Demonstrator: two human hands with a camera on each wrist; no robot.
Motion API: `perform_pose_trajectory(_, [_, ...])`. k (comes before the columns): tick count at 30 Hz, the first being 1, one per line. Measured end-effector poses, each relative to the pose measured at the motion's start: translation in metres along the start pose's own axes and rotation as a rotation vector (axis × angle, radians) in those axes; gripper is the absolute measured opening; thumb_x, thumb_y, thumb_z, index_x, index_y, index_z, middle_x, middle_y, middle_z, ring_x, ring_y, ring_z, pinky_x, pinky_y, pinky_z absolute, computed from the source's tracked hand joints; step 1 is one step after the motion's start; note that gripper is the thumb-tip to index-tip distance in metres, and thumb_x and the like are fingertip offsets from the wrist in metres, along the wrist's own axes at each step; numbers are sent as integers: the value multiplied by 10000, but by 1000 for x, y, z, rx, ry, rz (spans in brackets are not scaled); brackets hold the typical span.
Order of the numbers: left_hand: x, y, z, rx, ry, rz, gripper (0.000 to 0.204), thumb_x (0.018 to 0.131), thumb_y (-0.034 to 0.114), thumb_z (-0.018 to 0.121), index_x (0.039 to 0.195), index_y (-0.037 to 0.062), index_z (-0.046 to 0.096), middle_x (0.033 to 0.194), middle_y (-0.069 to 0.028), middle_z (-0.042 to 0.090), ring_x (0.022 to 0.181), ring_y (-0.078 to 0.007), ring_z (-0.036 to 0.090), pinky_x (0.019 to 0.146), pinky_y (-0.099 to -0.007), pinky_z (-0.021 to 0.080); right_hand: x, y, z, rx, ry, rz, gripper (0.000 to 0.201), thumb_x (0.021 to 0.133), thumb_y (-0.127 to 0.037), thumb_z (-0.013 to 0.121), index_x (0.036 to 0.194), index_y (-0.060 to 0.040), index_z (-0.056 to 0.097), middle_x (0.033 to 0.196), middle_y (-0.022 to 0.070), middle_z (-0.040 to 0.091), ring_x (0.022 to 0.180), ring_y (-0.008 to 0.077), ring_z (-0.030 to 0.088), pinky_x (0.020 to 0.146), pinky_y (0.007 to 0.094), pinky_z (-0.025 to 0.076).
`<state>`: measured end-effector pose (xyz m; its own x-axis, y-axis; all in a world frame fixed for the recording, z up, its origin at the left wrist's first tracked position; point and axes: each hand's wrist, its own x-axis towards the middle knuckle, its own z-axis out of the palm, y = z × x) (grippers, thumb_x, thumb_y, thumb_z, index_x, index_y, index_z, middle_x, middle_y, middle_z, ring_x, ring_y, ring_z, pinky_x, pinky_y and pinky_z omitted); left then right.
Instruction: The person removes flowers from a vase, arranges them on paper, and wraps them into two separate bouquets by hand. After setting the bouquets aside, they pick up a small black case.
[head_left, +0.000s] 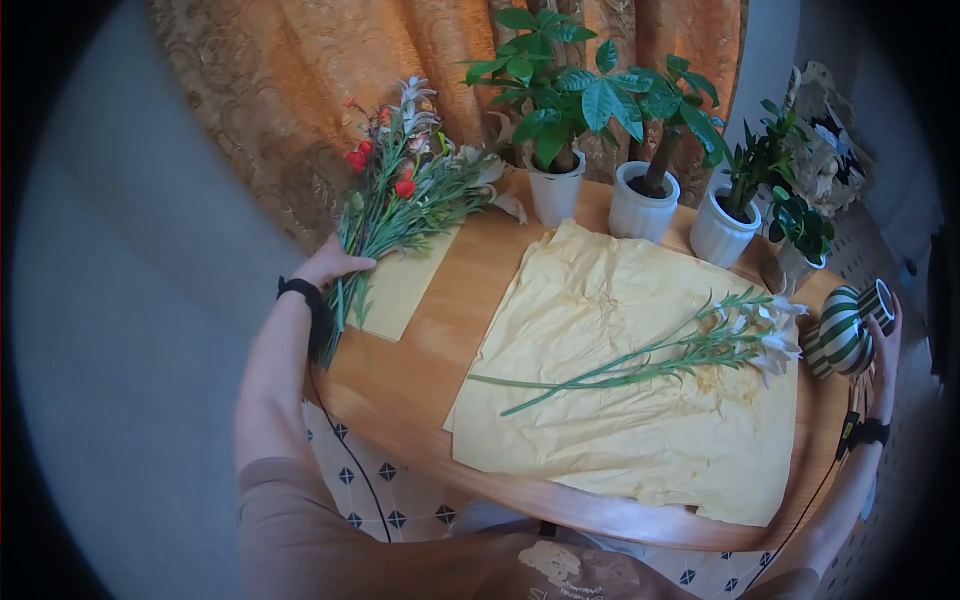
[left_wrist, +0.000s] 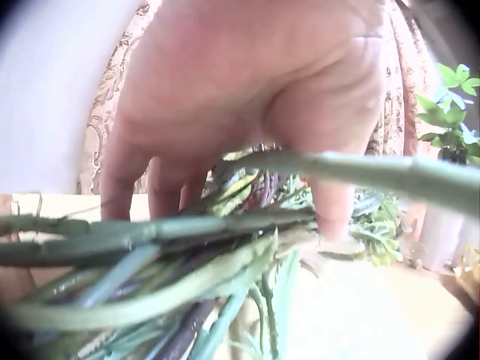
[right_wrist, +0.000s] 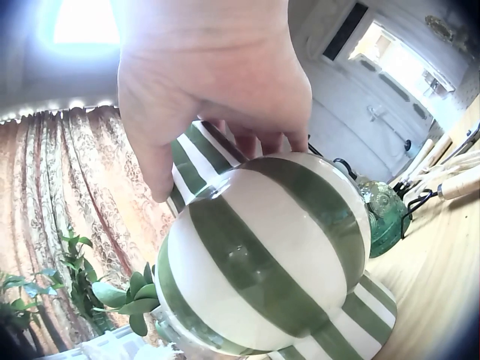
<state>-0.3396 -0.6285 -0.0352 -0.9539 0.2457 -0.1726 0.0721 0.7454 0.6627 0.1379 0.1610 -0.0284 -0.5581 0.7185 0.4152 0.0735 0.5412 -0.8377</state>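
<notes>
Plainly, my left hand [head_left: 335,265] gripped the bouquet [head_left: 400,195] at the counter's [head_left: 420,370] far left, stems slanting toward me, while my right hand [head_left: 885,335] clasped the striped vase [head_left: 845,330] well apart at the right edge.

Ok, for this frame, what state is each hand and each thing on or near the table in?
Left hand: grips the bouquet's stems.
Bouquet: held at the table's left edge.
Right hand: grips the striped vase.
Striped vase: tilted on its side, held.
Loose flower stems: lying on yellow paper.
Potted plants: upright.
</notes>
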Motion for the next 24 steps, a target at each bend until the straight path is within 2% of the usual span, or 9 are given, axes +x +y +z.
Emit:
perform_pose_trajectory(2, [13, -13, 6, 62, 73, 55, 888, 663, 293, 840, 1293, -104, 357, 1195, -225, 554, 1101, -283, 564, 943, -347, 448, 0, 0, 1, 8, -5, -15, 694, 849, -113, 658, 1455, -125, 322, 1293, 124, 540, 1166, 223, 539, 990, 331, 422])
perform_pose_trajectory(4, [20, -14, 13, 215, 192, 11, 958, 610, 173, 829, 1359, -84, 290, 1172, -209, 592, 1075, -306, 593, 932, -335, 463, 1, 4, -1, 13, -7, -24, 691, 851, -121, 660, 1455, -125, 324, 1284, 123, 546, 1151, 218, 546, 977, 326, 429])
perform_pose_trajectory(7, [26, -18, 32, 391, 277, -28, 898, 632, 229, 833, 1271, -134, 316, 1178, -282, 544, 1127, -323, 555, 967, -340, 438, 5, 8, -3, -5, -20, -24, 695, 850, -135, 667, 1455, -125, 327, 1274, 119, 551, 1112, 211, 561, 955, 321, 440])
perform_pose_trajectory(14, [11, -13, 31, 253, 279, 90, 910, 672, 275, 822, 1287, -136, 291, 1185, -271, 548, 1127, -311, 554, 962, -345, 436, -2, 0, 1, -8, -12, -50, 695, 861, -118, 654, 1465, -129, 311, 1260, 112, 556, 1081, 188, 570, 944, 309, 443])
perform_pose_trajectory(17, [9, -17, 30, 90, 330, 141, 772, 768, 285, 752, 1288, -105, 335, 1177, -236, 563, 1099, -282, 557, 946, -347, 438, -2, 4, -3, 31, -25, -19, 708, 875, -132, 650, 1478, -127, 279, 1245, 112, 563, 1088, 185, 566, 958, 307, 430])
perform_pose_trajectory(19, [13, -22, 26, -305, 291, 41, 559, 874, 251, 625, 1269, -72, 395, 1177, -217, 570, 1077, -248, 553, 922, -348, 440, 3, 11, -13, 4, -29, 21, 726, 897, -190, 647, 1492, -126, 236, 1267, 133, 546, 1150, 206, 541, 988, 317, 412])
perform_pose_trajectory(22, [32, -45, 20, -221, 340, -80, 352, 918, 154, 505, 1173, -88, 490, 1148, -236, 587, 1107, -304, 567, 932, -378, 422, 4, 25, -29, -13, 43, -35, 720, 901, -239, 647, 1489, -134, 245, 1321, 160, 502, 1197, 231, 511, 1005, 338, 403])
perform_pose_trajectory(23, [32, -46, 20, 5, 402, -94, 308, 893, 112, 483, 1126, -89, 495, 1075, -275, 598, 1047, -359, 592, 900, -407, 438, -1, 24, -34, -95, 83, -34, 716, 906, -284, 639, 1488, -138, 247, 1359, 181, 462, 1228, 253, 485, 1015, 358, 396])
perform_pose_trajectory(24, [33, -45, 23, 4, 403, -93, 308, 893, 112, 483, 1126, -89, 495, 1075, -275, 598, 1047, -359, 592, 900, -407, 438, -5, 23, -39, -94, 83, -35, 716, 906, -284, 639, 1488, -138, 247, 1359, 181, 462, 1228, 253, 485, 1015, 358, 396])
